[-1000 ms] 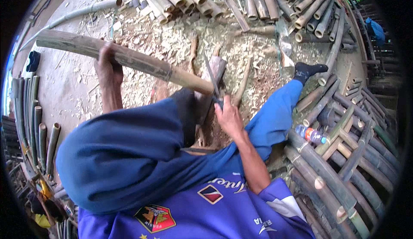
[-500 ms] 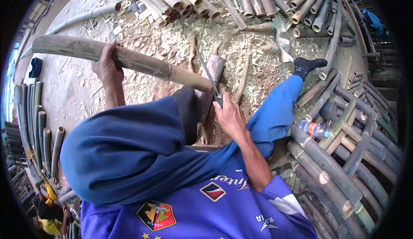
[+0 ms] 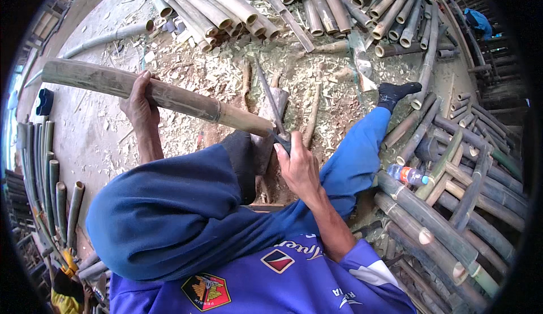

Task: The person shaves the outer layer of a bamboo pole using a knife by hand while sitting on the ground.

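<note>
A thick bamboo pole (image 3: 189, 102) slants across in front of me, its far-left end raised and its pale, shaved end toward the middle. My left hand (image 3: 140, 97) is closed around it left of its centre. In my right hand (image 3: 300, 167) is the dark handle of a long-bladed knife (image 3: 267, 91), whose narrow blade points away and a little left. The blade crosses just beside the pole's pale end; whether it touches cannot be made out. A wooden block (image 3: 274, 102) stands beneath and behind the blade, partly hidden by the pole.
Pale shavings (image 3: 209, 65) cover the ground ahead. Cut bamboo poles (image 3: 226, 6) lie stacked at the far side. More poles stand at left (image 3: 73, 212). At right, a bamboo rack (image 3: 469, 201) carries a plastic bottle (image 3: 407, 174). Another person (image 3: 68, 291) is at the lower left.
The knife blade has swung more upright, and my right hand has shifted slightly down. The pole's pale end has moved slightly left and down. My view has shifted a little.
</note>
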Demonstrator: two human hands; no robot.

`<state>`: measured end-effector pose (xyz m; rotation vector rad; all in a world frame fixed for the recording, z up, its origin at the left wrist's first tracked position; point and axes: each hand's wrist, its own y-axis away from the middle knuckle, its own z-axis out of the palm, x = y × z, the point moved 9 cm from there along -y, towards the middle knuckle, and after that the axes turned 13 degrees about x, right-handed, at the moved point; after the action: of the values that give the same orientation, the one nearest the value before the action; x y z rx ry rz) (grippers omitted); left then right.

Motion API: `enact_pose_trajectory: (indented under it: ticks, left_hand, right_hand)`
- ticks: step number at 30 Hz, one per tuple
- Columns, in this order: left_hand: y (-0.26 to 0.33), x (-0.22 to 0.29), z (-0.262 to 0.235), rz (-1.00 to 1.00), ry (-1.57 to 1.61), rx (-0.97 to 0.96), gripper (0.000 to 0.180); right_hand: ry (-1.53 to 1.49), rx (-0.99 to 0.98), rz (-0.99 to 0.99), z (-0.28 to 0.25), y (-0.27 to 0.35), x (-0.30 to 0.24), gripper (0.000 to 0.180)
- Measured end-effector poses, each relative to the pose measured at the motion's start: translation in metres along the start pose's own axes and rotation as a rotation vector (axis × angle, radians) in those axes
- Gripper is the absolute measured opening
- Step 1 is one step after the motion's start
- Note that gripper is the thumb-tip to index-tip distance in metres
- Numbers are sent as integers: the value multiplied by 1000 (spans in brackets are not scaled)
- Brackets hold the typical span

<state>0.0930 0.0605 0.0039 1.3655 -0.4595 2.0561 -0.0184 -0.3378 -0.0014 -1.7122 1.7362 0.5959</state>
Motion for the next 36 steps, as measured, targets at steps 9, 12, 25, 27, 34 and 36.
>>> enact_pose_trajectory:
  ticks: [9,12,25,27,34,36]
  left_hand:
    - [2,-7,8,-57,72,-137,34]
    - [11,11,14,-57,159,-149,36]
    - [14,18,-20,42,72,221,25]
    - [4,15,-22,50,75,210,22]
    - [10,14,-7,29,87,120,22]
    - [11,16,-12,9,99,66,29]
  right_hand:
    - [181,-196,149,32,18,63,31]
    - [21,37,-16,0,-2,4,31]
    - [57,3,34,8,-1,12,34]
    - [-101,168,-72,-4,1,0,35]
    - [201,-144,186,45,-16,60,34]
    - [88,-49,77,25,-21,18,35]
